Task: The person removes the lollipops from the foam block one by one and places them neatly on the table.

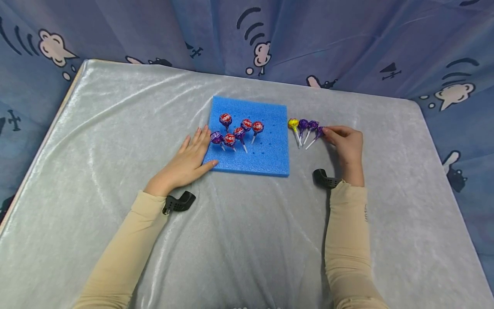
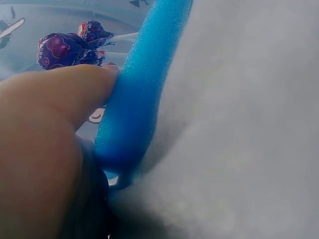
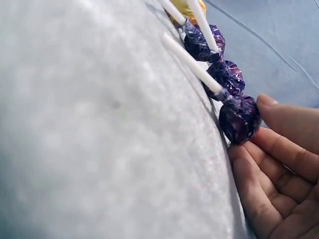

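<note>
My left hand point(image 1: 189, 161) lies spread over the left edge of a blue foam board point(image 1: 272, 156), its thumb on the front left corner. Several wrapped lollipops stand stick-down in the board, among them a red one point(image 1: 257, 127) and a purple one point(image 1: 216, 137). Beyond the board's right side, my right hand point(image 1: 345, 143) pinches the wrapped head of a purple lollipop point(image 3: 240, 119) between thumb and fingers. Its white stick points toward the board's side and lies low over the cloth. Next to it lie two more purple lollipops point(image 1: 303, 125) and a yellow one point(image 1: 293, 124).
A pale grey velvety cloth point(image 1: 247, 240) with folds covers the table. Small holes dot the foam board's right part. Behind the table hangs a blue patterned curtain point(image 1: 339, 38). Each wrist wears a black camera mount point(image 1: 180, 201).
</note>
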Action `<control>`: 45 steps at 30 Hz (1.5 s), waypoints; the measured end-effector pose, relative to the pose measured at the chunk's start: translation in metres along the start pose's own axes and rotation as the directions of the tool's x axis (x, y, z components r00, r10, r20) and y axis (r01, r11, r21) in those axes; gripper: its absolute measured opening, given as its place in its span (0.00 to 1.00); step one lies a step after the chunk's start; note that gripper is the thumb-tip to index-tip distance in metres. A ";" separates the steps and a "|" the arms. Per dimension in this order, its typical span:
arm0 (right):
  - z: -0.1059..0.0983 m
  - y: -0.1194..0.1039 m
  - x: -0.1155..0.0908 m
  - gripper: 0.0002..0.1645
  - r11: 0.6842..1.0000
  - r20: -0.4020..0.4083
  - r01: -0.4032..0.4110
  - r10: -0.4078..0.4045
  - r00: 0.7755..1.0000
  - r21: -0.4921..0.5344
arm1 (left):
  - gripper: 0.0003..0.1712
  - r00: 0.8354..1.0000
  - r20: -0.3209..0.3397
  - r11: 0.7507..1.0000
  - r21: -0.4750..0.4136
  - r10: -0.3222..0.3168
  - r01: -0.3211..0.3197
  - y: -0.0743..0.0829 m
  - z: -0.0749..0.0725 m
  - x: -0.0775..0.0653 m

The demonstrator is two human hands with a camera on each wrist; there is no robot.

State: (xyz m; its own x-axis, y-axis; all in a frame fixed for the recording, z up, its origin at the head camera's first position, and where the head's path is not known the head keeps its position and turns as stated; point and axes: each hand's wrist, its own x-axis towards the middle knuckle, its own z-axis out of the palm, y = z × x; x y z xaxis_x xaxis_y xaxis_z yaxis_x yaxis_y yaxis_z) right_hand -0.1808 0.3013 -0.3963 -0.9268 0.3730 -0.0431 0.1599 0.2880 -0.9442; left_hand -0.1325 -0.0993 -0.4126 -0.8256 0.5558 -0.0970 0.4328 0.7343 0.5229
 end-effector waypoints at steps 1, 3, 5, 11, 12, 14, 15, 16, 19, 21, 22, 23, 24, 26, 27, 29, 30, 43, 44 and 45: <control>0.000 -0.001 0.000 0.08 1.000 0.002 -0.001 0.001 1.000 0.000 | 0.45 1.000 0.000 1.000 0.000 0.000 0.000 0.000 0.000 0.000; 0.000 -0.001 0.000 0.10 1.000 0.003 -0.003 0.003 1.000 -0.002 | 0.45 1.000 0.000 1.000 0.000 0.000 0.000 0.000 0.000 0.000; 0.001 -0.001 0.000 0.09 1.000 0.005 -0.008 0.008 1.000 0.012 | 0.45 1.000 0.000 1.000 -0.001 0.000 0.000 -0.001 0.000 0.000; -0.001 -0.001 -0.001 0.04 0.996 0.005 -0.023 0.023 1.000 0.091 | 0.45 1.000 -0.002 1.000 0.001 0.003 -0.003 -0.001 0.000 0.000; -0.002 -0.001 -0.001 0.06 0.994 0.000 -0.027 0.027 1.000 0.104 | 0.45 1.000 -0.003 1.000 0.002 0.004 -0.004 -0.001 0.000 0.000; -0.003 -0.001 -0.002 0.07 0.987 -0.012 -0.038 0.040 0.999 0.157 | 0.45 1.000 -0.004 1.000 0.004 0.005 -0.005 -0.001 0.000 0.000; -0.003 -0.001 -0.002 0.08 0.982 -0.021 -0.041 0.046 0.999 0.184 | 0.45 1.000 -0.004 1.000 0.005 0.006 -0.006 -0.001 0.000 0.000; -0.003 -0.002 -0.002 0.08 0.979 -0.029 -0.041 0.047 0.998 0.202 | 0.45 1.000 -0.004 1.000 0.008 0.005 -0.005 0.000 0.000 0.000; -0.003 -0.005 -0.004 0.07 0.969 -0.057 -0.027 0.043 0.997 0.247 | 0.45 1.000 0.003 1.000 0.029 -0.001 0.001 0.001 -0.001 0.000; -0.003 -0.008 -0.005 0.06 0.970 -0.082 -0.002 0.023 0.996 0.244 | 0.45 1.000 0.005 0.999 0.047 -0.003 0.003 0.002 -0.004 0.000; -0.003 -0.010 -0.005 0.06 0.972 -0.097 0.015 0.008 0.995 0.234 | 0.45 1.000 0.005 0.998 0.060 -0.001 0.001 0.003 -0.006 0.000; -0.002 -0.013 -0.005 0.06 0.973 -0.113 0.033 -0.007 0.994 0.230 | 0.45 1.000 0.002 0.997 0.076 0.003 -0.003 0.004 -0.007 0.001; -0.002 -0.015 -0.006 0.07 0.973 -0.126 0.052 -0.024 0.992 0.227 | 0.46 1.000 -0.003 0.996 0.092 0.006 -0.006 0.006 -0.010 0.002; -0.002 -0.021 -0.006 0.08 0.968 -0.145 0.086 -0.052 0.988 0.235 | 0.46 1.000 -0.010 0.991 0.132 0.016 -0.015 0.010 -0.014 0.006; -0.001 -0.024 -0.007 0.08 0.968 -0.152 0.099 -0.065 0.986 0.232 | 0.47 1.000 -0.009 0.988 0.153 0.023 -0.021 0.012 -0.015 0.008; 0.001 -0.031 -0.009 0.07 0.961 -0.149 0.120 -0.085 0.985 0.248 | 0.47 0.999 0.000 0.983 0.181 0.032 -0.031 0.016 -0.017 0.011; 0.002 -0.035 -0.010 0.06 0.956 -0.141 0.127 -0.092 0.986 0.263 | 0.46 0.999 0.008 0.981 0.189 0.032 -0.033 0.018 -0.017 0.011; 0.044 -0.068 -0.041 0.10 0.955 0.206 0.213 -0.255 0.945 0.206 | 0.45 0.999 0.018 0.992 0.117 0.044 -0.046 0.011 -0.004 0.013; 0.047 -0.069 -0.043 0.10 0.953 0.238 0.215 -0.264 0.935 0.214 | 0.45 0.999 0.020 0.993 0.112 0.048 -0.049 0.010 -0.003 0.013; 0.051 -0.069 -0.045 0.11 0.954 0.264 0.218 -0.269 0.926 0.207 | 0.45 0.999 0.021 0.993 0.108 0.048 -0.050 0.010 -0.003 0.014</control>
State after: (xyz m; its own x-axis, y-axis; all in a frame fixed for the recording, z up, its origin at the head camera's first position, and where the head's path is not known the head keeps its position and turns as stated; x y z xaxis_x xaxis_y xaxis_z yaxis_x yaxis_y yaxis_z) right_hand -0.1677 0.2201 -0.3454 -0.9912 0.0351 0.1275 -0.1196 0.1733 -0.9776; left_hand -0.1405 -0.0854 -0.4064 -0.7960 0.5987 -0.0892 0.5104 0.7431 0.4328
